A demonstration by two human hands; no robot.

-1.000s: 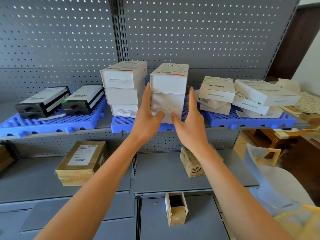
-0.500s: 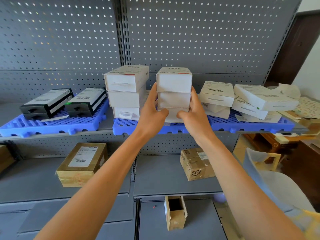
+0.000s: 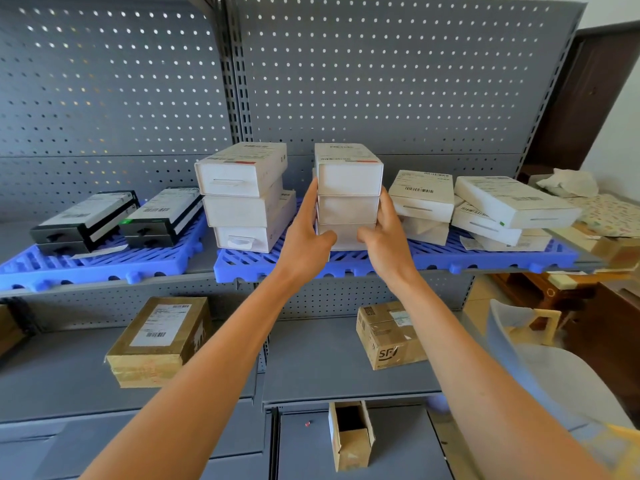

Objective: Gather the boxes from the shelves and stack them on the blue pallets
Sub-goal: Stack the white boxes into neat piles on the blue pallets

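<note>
Boxes in white fill most of the upper shelf, and I have both hands on one stack of three (image 3: 348, 199) standing on the middle blue pallet (image 3: 277, 263). My left hand (image 3: 306, 237) presses against the stack's left side, fingers straight up along the middle box, thumb curled across the front of the bottom one. My right hand (image 3: 386, 237) mirrors it on the right side, fingers flat against the boxes, thumb hooked on the bottom box's front. The stack stands upright, its bottom box down at the pallet; I cannot tell whether it is touching or slightly raised.

Just left of it, on the same pallet, stands a second stack of three white boxes (image 3: 242, 199), turned a little off square. To the right, more white boxes (image 3: 485, 206) lie in looser, tilted piles on that pallet's right stretch. Far left, another blue pallet (image 3: 86, 268) carries two black-and-white boxes (image 3: 117, 216) side by side.

On the shelf below, a taped brown parcel (image 3: 159, 341) with a shipping label lies to the left, and a small brown carton (image 3: 389, 334) with printed letters sits to the right. Nearer me, on the lowest level, a narrow cardboard box (image 3: 351, 434) stands with its top open.
</note>
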